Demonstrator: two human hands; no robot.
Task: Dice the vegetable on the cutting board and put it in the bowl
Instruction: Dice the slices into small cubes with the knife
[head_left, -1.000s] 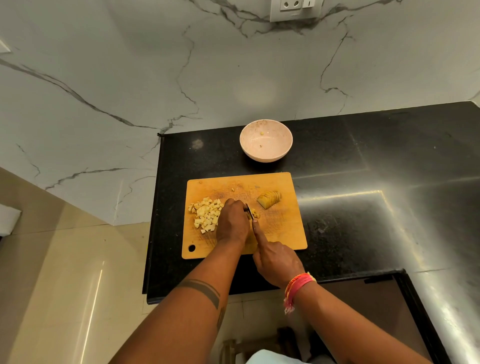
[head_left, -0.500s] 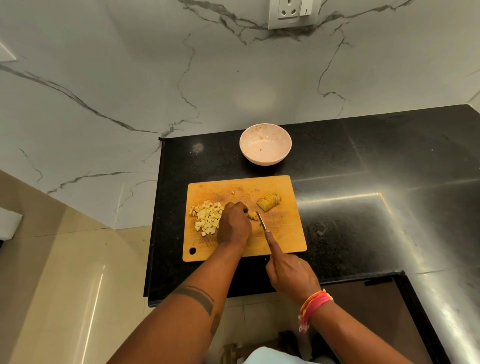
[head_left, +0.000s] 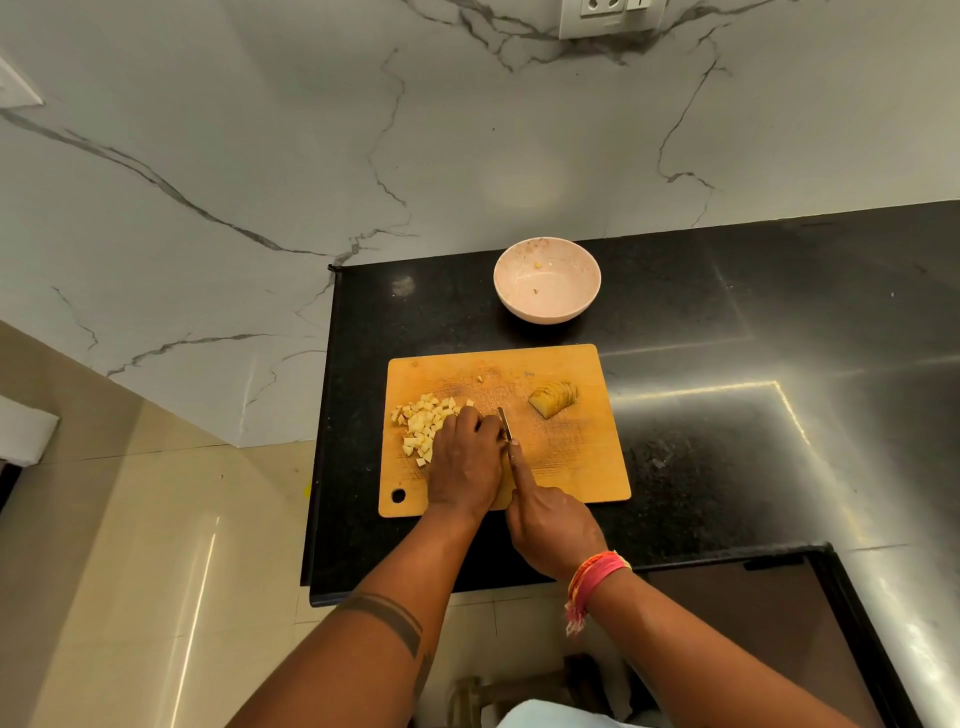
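Observation:
A wooden cutting board (head_left: 571, 457) lies on the black counter. A pile of pale diced potato pieces (head_left: 423, 421) sits on its left part. A sliced potato chunk (head_left: 555, 399) lies at the board's back right, apart from both hands. My left hand (head_left: 465, 462) has its fingers curled down over pieces at the pile's right edge; what is under it is hidden. My right hand (head_left: 550, 530) grips a knife (head_left: 504, 423), index finger along the spine, blade close against my left knuckles. A pale pink bowl (head_left: 547, 319) stands behind the board with a few scraps inside.
The black counter (head_left: 727, 467) stretches to the right of the board; its left edge runs close beside the board, with tiled floor below. A marble wall with a socket plate (head_left: 613, 15) rises behind the bowl. A dark recessed panel lies at the near right.
The knife has swung left against my left hand, and the few loose pieces seen beside the blade half a second ago are now hidden. My right hand moved forward onto the board's near edge.

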